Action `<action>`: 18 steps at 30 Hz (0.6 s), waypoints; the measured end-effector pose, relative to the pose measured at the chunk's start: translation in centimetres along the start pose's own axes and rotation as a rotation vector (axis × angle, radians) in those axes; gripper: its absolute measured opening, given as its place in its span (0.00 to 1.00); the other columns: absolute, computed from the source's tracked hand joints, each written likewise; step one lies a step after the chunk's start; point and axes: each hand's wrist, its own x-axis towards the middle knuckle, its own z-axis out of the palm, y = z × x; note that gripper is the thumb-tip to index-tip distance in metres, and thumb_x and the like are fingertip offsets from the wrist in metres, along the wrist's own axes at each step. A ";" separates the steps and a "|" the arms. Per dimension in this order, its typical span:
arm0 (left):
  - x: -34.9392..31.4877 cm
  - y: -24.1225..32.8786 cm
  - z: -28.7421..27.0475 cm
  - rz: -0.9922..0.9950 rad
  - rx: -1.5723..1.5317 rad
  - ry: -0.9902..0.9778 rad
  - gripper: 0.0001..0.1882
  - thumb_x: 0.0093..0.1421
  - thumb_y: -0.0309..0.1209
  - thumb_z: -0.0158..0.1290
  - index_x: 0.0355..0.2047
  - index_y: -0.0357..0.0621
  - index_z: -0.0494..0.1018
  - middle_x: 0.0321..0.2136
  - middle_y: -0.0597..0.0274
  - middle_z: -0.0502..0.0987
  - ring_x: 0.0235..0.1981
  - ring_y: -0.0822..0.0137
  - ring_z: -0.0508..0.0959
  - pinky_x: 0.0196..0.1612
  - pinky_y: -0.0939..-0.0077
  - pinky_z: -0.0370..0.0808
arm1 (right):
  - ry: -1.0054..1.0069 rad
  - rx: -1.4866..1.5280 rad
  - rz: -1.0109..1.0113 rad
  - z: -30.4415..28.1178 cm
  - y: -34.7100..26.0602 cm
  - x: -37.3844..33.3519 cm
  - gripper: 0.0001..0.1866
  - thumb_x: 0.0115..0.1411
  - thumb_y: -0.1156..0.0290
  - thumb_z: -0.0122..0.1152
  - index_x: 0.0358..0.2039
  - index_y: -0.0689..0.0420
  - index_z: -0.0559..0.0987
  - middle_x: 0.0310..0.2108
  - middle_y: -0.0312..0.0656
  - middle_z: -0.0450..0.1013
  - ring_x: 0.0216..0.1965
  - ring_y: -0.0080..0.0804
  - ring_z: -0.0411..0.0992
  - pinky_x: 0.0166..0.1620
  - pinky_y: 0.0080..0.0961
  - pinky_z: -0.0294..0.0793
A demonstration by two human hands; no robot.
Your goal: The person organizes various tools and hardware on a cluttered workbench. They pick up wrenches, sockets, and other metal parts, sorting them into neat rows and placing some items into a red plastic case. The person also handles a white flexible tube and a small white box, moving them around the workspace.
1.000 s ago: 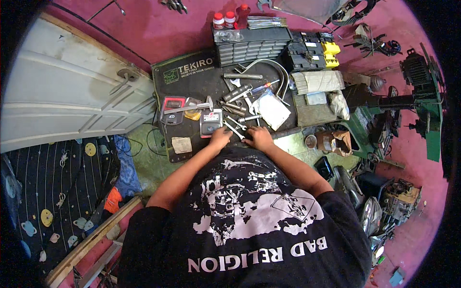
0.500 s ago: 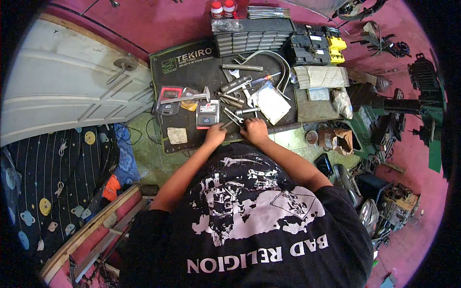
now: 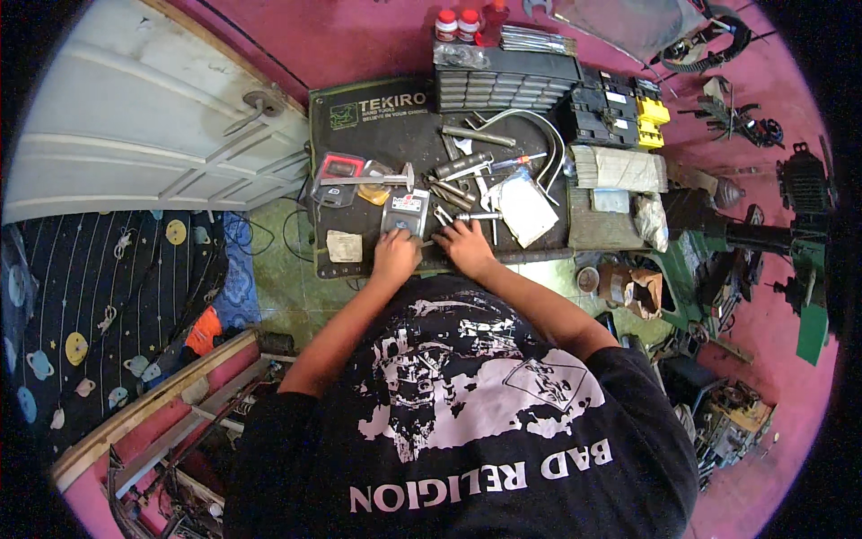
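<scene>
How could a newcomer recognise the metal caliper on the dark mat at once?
Find the large dark mat beside the pale door. On its left half, a red-edged package and a yellowish one lie close together. The silvery caliper, unlike neighbouring tools, lies across both.

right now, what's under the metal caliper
The metal caliper lies across a red-and-dark package and a yellow packet; parts of both show around it. The strip directly beneath is covered.

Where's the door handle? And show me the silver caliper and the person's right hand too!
Door handle (image 3: 258,106): head view, near where the lever meets its plate.
Silver caliper (image 3: 368,180): head view, on the middle of its long bar.
Right hand (image 3: 465,245): head view, on the back of the hand.
</scene>
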 end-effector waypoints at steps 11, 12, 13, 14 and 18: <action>1.5 -5.8 -12.8 -0.335 -0.819 0.216 0.11 0.57 0.33 0.67 0.29 0.38 0.81 0.26 0.66 0.81 0.29 0.72 0.78 0.36 0.74 0.73 | 0.189 0.826 0.082 -6.9 -0.8 6.4 0.09 0.60 0.68 0.66 0.42 0.50 0.86 0.36 0.44 0.81 0.38 0.43 0.76 0.49 0.42 0.67; 2.1 -6.4 -14.6 -0.420 -0.904 0.197 0.11 0.59 0.33 0.66 0.29 0.37 0.81 0.26 0.68 0.81 0.29 0.77 0.76 0.35 0.77 0.73 | 0.188 0.968 0.063 -9.7 -1.6 7.7 0.11 0.63 0.70 0.64 0.45 0.53 0.86 0.37 0.45 0.82 0.39 0.38 0.78 0.49 0.36 0.72; 3.1 -6.1 -15.7 -0.323 -1.113 0.358 0.11 0.64 0.33 0.62 0.30 0.35 0.81 0.25 0.72 0.79 0.29 0.82 0.72 0.34 0.82 0.70 | 0.145 1.121 0.043 -11.8 -2.0 8.8 0.12 0.64 0.71 0.62 0.47 0.56 0.84 0.38 0.44 0.83 0.40 0.34 0.78 0.50 0.33 0.73; 4.2 -5.3 -18.4 -0.336 -1.248 0.421 0.09 0.65 0.32 0.61 0.32 0.37 0.81 0.25 0.71 0.80 0.28 0.80 0.74 0.35 0.81 0.71 | 0.100 1.275 0.027 -13.7 -2.2 9.8 0.13 0.66 0.71 0.61 0.49 0.58 0.83 0.38 0.43 0.83 0.41 0.30 0.78 0.52 0.31 0.74; 7.4 -7.2 -24.7 -0.187 -1.386 0.467 0.07 0.65 0.31 0.61 0.34 0.39 0.81 0.30 0.68 0.82 0.33 0.77 0.77 0.41 0.80 0.73 | -0.132 1.817 -0.090 -21.2 -3.3 13.0 0.21 0.71 0.67 0.55 0.58 0.67 0.75 0.46 0.44 0.81 0.48 0.29 0.77 0.56 0.28 0.72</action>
